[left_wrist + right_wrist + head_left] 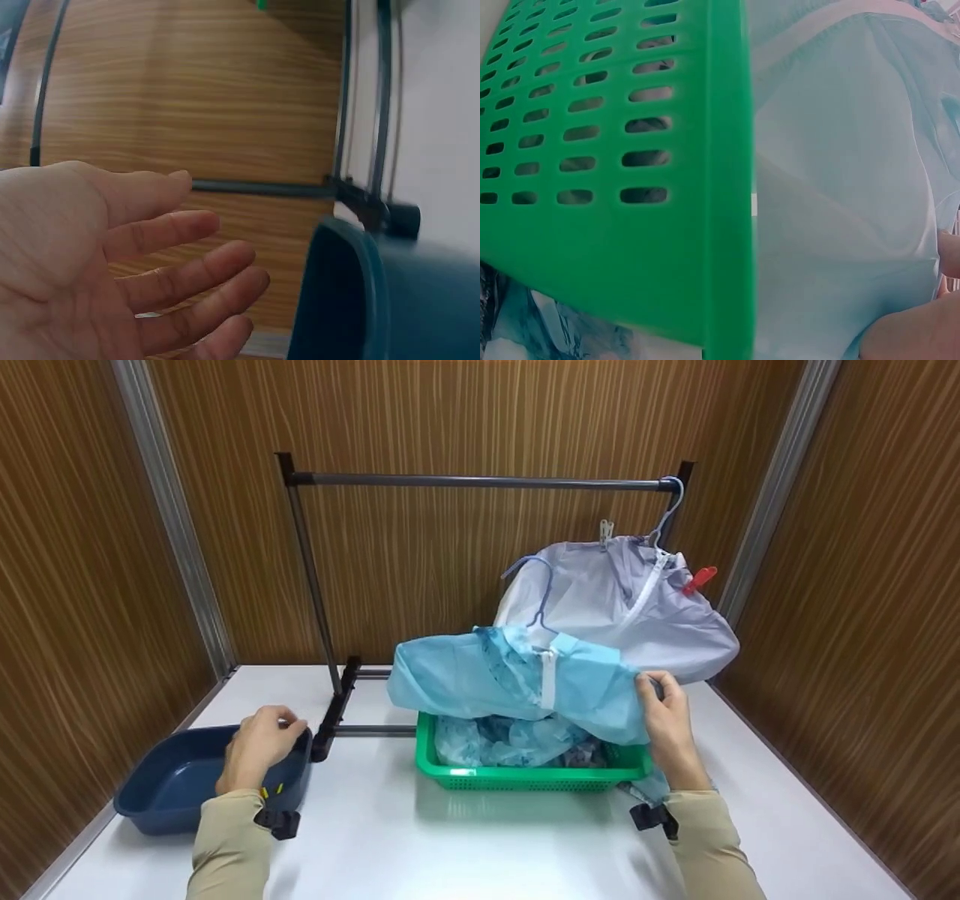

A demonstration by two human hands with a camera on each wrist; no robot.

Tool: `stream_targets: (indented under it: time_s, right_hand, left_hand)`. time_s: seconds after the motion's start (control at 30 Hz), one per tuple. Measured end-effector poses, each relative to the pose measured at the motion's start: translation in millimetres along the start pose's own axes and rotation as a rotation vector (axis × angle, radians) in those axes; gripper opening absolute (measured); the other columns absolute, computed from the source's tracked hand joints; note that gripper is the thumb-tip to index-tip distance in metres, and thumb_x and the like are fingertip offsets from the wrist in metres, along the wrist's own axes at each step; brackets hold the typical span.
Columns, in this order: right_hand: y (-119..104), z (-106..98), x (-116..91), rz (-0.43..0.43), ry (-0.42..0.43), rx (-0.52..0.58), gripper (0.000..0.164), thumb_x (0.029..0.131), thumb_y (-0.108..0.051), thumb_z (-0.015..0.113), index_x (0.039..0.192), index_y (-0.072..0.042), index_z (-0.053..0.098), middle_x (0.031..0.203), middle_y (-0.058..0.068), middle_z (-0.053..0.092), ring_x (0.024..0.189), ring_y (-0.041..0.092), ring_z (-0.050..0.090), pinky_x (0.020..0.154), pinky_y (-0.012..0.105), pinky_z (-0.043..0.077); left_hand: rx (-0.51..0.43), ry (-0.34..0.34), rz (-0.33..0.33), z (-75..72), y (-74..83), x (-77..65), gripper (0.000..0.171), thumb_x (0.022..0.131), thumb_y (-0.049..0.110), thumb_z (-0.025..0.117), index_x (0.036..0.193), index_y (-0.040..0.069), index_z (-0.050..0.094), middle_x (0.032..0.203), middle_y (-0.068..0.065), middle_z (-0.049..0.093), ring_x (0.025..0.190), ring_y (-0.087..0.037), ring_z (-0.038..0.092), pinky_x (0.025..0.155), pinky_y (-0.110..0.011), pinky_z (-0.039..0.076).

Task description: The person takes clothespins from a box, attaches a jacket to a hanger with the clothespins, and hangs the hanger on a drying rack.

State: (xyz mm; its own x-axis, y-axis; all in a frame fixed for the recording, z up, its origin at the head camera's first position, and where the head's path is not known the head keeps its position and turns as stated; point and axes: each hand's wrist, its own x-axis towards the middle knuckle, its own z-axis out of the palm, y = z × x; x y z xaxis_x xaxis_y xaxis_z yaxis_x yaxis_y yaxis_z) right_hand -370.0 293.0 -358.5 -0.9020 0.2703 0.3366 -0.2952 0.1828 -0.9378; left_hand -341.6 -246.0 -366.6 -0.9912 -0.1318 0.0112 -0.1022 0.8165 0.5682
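A light blue zip-up jacket with a white zipper sits on a purple-blue hanger above the green basket. Between thumb and fingers, my right hand pinches the jacket's right-hand shoulder. In the right wrist view the jacket's smooth fabric fills the space beside the basket wall, and only a few fingers show. Over the dark blue basin my left hand hovers with nothing in it. Its fingers look loosely bent in the left wrist view. Small yellow pieces lie in the basin.
A rack with a horizontal bar stands at the back. On its right end hangs a pale lilac jacket with a white clothespin and a red clothespin. Crumpled clothes fill the basket. Wood-grain panels enclose the table.
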Motion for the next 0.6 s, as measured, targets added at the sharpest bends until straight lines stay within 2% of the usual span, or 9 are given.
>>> stream_targets:
  time_s: [0.07, 0.2, 0.33, 0.5, 0.6]
  right_hand:
    - [-1, 2, 0, 0.003, -0.006, 0.001, 0.026, 0.104, -0.027, 0.048, 0.109, -0.002, 0.052, 0.107, 0.002, 0.050, 0.098, 0.014, 0.048, 0.083, 0.020, 0.043]
    - [-1, 5, 0, 0.008, -0.022, -0.014, 0.032, 0.104, -0.030, 0.047, 0.113, 0.000, 0.051, 0.108, 0.003, 0.049, 0.097, 0.015, 0.047, 0.082, 0.021, 0.043]
    - [-2, 6, -1, 0.018, -0.027, -0.035, 0.034, 0.104, -0.032, 0.047, 0.115, 0.000, 0.051, 0.110, 0.003, 0.049, 0.098, 0.014, 0.046, 0.083, 0.021, 0.042]
    - [-1, 6, -1, 0.016, -0.019, -0.020, 0.032, 0.104, -0.030, 0.047, 0.114, 0.000, 0.051, 0.109, 0.003, 0.050, 0.097, 0.015, 0.047, 0.083, 0.021, 0.043]
    - [0, 6, -2, 0.014, -0.017, -0.016, 0.031, 0.103, -0.029, 0.048, 0.113, 0.000, 0.052, 0.107, 0.002, 0.050, 0.096, 0.014, 0.047, 0.082, 0.020, 0.043]
  left_hand:
    - [0.055, -0.031, -0.025, -0.2, -7.2, 0.0, 0.036, 0.097, 0.026, 0.057, 0.119, -0.002, 0.061, 0.115, -0.027, 0.063, 0.102, -0.042, 0.060, 0.080, -0.056, 0.047]
    - [0.156, -0.071, -0.027, 0.4, -20.2, -1.7, 0.032, 0.092, 0.017, 0.065, 0.115, -0.005, 0.062, 0.114, -0.029, 0.063, 0.103, -0.048, 0.059, 0.082, -0.061, 0.046]
    - [0.212, -0.111, -0.057, -0.4, -30.8, -1.1, 0.033, 0.085, 0.012, 0.070, 0.111, -0.006, 0.063, 0.112, -0.032, 0.062, 0.102, -0.051, 0.058, 0.081, -0.065, 0.046]
    - [0.291, -0.212, -0.225, -2.4, -37.1, 1.5, 0.054, 0.085, 0.021, 0.073, 0.122, -0.013, 0.053, 0.120, -0.043, 0.051, 0.105, -0.061, 0.050, 0.086, -0.073, 0.041]
    - [0.335, -0.246, -0.319, -1.3, -39.2, 1.8, 0.068, 0.084, 0.028, 0.075, 0.126, -0.017, 0.048, 0.126, -0.049, 0.043, 0.111, -0.068, 0.042, 0.091, -0.076, 0.037]
